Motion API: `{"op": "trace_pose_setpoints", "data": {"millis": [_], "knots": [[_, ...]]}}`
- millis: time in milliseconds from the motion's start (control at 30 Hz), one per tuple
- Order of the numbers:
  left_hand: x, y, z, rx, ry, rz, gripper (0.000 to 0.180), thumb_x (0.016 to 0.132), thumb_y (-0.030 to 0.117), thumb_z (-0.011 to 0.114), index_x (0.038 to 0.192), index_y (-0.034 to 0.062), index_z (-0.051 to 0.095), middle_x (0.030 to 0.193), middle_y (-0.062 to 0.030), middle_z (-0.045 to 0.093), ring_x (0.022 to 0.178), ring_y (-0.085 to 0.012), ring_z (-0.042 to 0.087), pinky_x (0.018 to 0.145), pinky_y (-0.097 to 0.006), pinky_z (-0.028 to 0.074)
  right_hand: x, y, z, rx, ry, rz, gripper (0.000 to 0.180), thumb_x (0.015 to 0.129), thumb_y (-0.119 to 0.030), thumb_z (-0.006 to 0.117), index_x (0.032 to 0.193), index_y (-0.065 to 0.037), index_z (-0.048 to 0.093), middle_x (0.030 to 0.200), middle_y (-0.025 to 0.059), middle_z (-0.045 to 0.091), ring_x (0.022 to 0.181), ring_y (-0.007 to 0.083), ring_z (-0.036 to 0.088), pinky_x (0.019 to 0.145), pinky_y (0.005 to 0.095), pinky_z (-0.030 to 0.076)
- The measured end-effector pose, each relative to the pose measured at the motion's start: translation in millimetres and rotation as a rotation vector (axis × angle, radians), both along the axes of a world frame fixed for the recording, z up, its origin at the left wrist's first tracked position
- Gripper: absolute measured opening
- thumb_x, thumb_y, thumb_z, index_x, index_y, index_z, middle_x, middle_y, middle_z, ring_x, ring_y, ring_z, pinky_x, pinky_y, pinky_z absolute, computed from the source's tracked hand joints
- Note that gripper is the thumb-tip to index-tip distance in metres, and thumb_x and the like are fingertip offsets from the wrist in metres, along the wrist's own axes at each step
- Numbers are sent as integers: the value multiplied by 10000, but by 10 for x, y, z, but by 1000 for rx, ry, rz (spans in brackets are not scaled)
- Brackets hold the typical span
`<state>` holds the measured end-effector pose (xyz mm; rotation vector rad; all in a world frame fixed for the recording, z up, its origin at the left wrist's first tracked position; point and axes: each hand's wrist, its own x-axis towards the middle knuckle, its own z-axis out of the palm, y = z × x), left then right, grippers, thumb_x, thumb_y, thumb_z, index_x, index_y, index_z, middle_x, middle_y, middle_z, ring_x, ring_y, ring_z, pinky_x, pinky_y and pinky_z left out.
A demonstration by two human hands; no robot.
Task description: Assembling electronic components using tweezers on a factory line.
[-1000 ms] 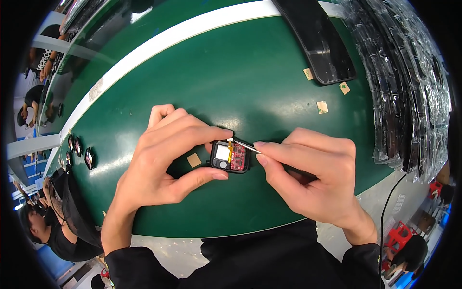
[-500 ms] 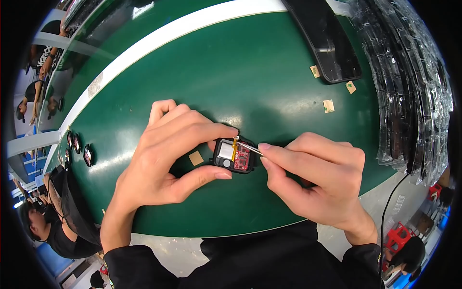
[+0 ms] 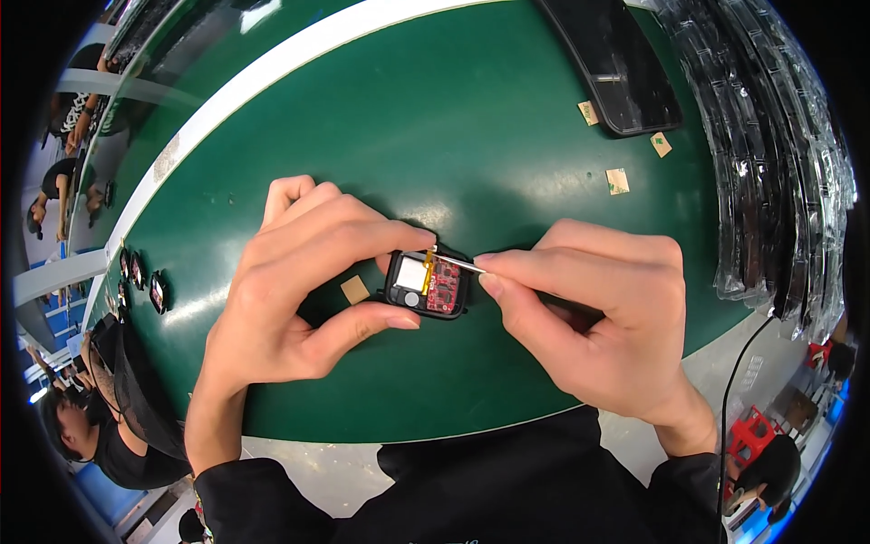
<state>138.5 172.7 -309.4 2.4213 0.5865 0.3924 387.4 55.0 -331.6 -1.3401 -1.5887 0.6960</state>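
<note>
We see a green counter [image 3: 471, 118] with a white strip along its far edge. Along its right edge lies a stack of clear plastic sleeves [image 3: 779, 154], and a long black tray [image 3: 616, 54] sits near the far right corner. Our left hand [image 3: 299, 281] is curled around a small black gadget [image 3: 426, 284], thumb under its near side and forefinger over its far side, holding it just above the counter near the near edge. The gadget is open on top, showing a red circuit board and a pale square part. Our right hand [image 3: 598, 317] is closed in a pinch on thin metal tweezers [image 3: 464, 264], whose tip touches the gadget's far right corner. A tan square sticker [image 3: 354, 289] lies on the counter just left of the gadget, under our left fingers. Three more tan stickers [image 3: 617, 180] lie by the tray.
</note>
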Motion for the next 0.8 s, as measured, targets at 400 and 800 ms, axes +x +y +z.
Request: {"op": "trace_pose_setpoints", "data": {"millis": [400, 800], "knots": [[14, 13, -17, -17, -19, 3, 494, 793, 330, 956, 1178, 54, 815, 894, -47, 703, 833, -233, 617, 907, -397, 383, 45, -30, -33, 77, -5, -9, 239, 801, 84, 852, 1022, -3, 872, 688, 33, 669, 476, 61, 501, 446, 250, 321], [14, 7, -10, -8, -12, 10, 583, 792, 442, 937, 1136, -16, 825, 914, -80, 747, 785, -237, 612, 914, -412, 407, -30, -33, -100, 274, -193, -47, 327, 740, 66, 885, 1056, -18, 876, 757, 26, 674, 551, 134, 646, 477, 273, 482]]}}
